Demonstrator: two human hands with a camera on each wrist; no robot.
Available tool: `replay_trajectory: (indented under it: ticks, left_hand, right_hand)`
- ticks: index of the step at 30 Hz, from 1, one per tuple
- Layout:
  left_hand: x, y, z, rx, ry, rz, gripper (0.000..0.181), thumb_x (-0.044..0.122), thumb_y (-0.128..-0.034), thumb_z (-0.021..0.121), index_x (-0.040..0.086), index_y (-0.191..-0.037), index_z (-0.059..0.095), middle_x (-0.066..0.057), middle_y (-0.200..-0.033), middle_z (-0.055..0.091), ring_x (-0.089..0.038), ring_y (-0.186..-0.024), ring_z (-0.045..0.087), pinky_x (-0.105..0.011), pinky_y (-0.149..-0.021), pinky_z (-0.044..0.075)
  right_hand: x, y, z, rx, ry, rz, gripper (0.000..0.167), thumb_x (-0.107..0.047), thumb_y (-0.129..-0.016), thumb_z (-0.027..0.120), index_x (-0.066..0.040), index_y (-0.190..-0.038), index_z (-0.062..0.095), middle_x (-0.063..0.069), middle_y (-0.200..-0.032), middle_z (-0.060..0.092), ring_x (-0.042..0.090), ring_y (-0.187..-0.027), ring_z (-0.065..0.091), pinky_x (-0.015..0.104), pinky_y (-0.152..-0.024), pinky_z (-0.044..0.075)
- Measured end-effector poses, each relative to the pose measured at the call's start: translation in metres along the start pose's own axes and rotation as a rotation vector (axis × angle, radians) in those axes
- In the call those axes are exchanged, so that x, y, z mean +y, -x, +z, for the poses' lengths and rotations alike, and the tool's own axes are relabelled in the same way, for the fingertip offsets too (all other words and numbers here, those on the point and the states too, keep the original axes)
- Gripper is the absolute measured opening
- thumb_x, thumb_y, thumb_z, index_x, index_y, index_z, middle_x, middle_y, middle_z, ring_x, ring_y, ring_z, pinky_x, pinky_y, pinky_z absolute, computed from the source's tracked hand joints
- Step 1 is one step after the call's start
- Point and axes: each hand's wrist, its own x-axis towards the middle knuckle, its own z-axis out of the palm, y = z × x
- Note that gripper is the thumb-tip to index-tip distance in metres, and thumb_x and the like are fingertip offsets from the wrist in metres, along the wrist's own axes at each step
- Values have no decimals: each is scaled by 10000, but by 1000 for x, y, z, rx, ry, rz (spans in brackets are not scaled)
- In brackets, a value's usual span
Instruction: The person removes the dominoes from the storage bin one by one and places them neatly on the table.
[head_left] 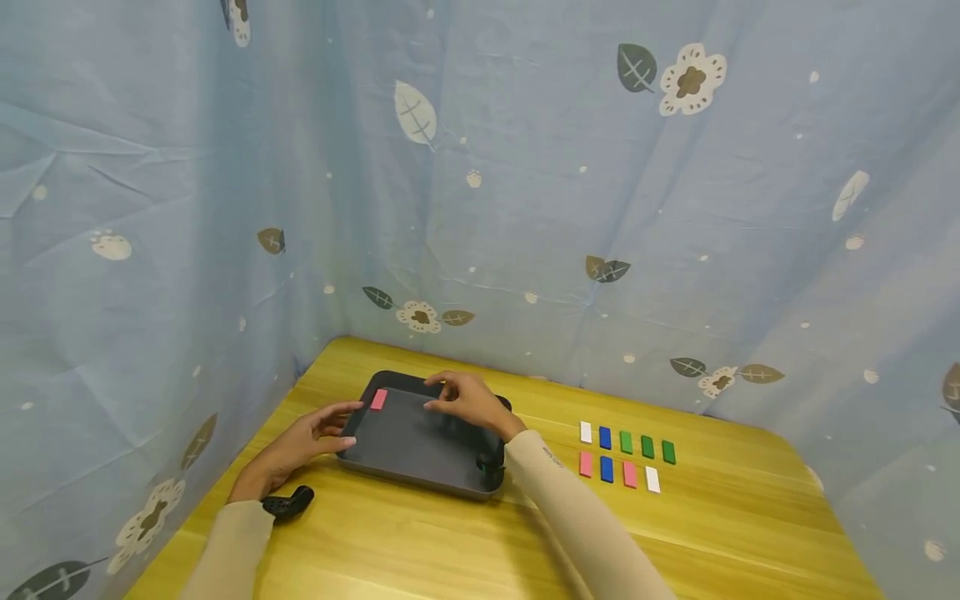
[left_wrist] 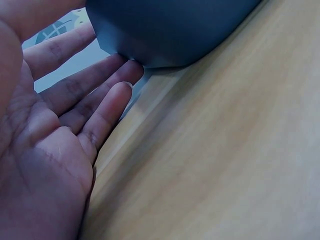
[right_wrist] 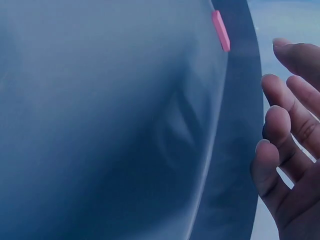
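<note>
A dark grey tray (head_left: 427, 437) lies on the wooden table, with one pink block (head_left: 378, 399) by its left wall; in the right wrist view that pink block (right_wrist: 221, 31) appears along the tray's edge. My left hand (head_left: 303, 442) is at the tray's left front corner, thumb and index finger spread apart near the rim. In the left wrist view, extended fingers (left_wrist: 107, 95) touch or nearly touch the tray's outer wall (left_wrist: 165, 35). Over the tray, my right hand (head_left: 468, 402) has relaxed fingers, thumb apart from index, and nothing visible between them.
Right of the tray, small blocks lie in two rows: a white block (head_left: 586, 432), a blue block (head_left: 604, 437) and green blocks (head_left: 647, 447) behind; pink, blue and white (head_left: 652, 479) in front. Patterned blue curtains (head_left: 525, 208) enclose the table (head_left: 420, 546). A black band is on the left wrist.
</note>
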Motion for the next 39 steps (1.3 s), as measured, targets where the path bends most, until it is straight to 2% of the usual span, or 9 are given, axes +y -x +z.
replay_trajectory:
  ticks: [6,14,21,24,25,28,31,32,39]
  left_hand:
    - [2,-1,1,18,10,-29,668,303,-965,751,295,-1558,445,-116,-1607,340,-404,-1370,381,-506,-1006,459]
    - [3,-5,1,12,7,11,667,291,-964,753,276,-1558,450,-139,-1583,374,-395,-1354,401,-511,-1027,436]
    - [4,-5,3,3,23,21,624,258,-977,739,291,-1540,472,-155,-1536,408,-405,-1320,417,-474,-974,475]
    - [4,-4,4,2,26,15,625,257,-975,741,288,-1539,473,-157,-1525,416,-400,-1320,415,-477,-976,471]
    - [4,-3,4,2,30,11,628,257,-974,743,291,-1540,472,-156,-1522,418,-397,-1322,414,-480,-980,467]
    - [4,-1,4,7,44,0,639,255,-970,749,290,-1543,468,-153,-1520,423,-390,-1329,412,-490,-989,457]
    - [3,1,3,7,47,1,640,254,-971,748,287,-1545,466,-149,-1519,425,-390,-1328,414,-494,-989,454]
    - [3,1,3,7,44,4,640,254,-972,746,282,-1547,466,-146,-1522,426,-389,-1327,416,-496,-989,454]
    - [1,1,2,5,33,11,639,273,-971,746,296,-1545,465,-116,-1563,400,-385,-1345,411,-532,-1013,436]
  right_hand:
    - [-4,-17,11,-19,33,22,472,-311,-952,769,-100,-1361,662,-66,-826,675,103,-662,615,276,-670,500]
    - [-4,-35,21,-88,59,47,492,-309,-956,764,-104,-1387,643,-55,-822,671,159,-680,656,262,-660,509]
    - [-3,-44,36,-135,54,111,587,-334,-937,784,-121,-1450,595,-61,-790,675,114,-654,642,255,-616,511]
    - [-3,-47,43,-124,67,134,596,-342,-931,789,-124,-1451,596,-53,-757,662,110,-626,617,318,-632,526]
    - [-4,-48,44,-117,78,137,590,-345,-930,789,-129,-1447,601,-52,-742,658,109,-618,609,337,-709,542]
    - [-5,-50,50,-99,100,143,570,-348,-928,791,-135,-1428,619,-52,-703,645,107,-603,588,399,-753,542]
    - [-7,-53,56,-81,129,148,549,-360,-919,798,-154,-1404,643,-62,-679,634,102,-612,578,328,-702,525]
    - [-7,-54,57,-77,130,151,545,-363,-915,802,-156,-1396,650,-63,-675,633,105,-611,577,313,-612,499]
    - [-9,-56,64,-42,153,150,500,-398,-895,815,-186,-1332,698,-80,-668,625,90,-580,563,247,-546,430]
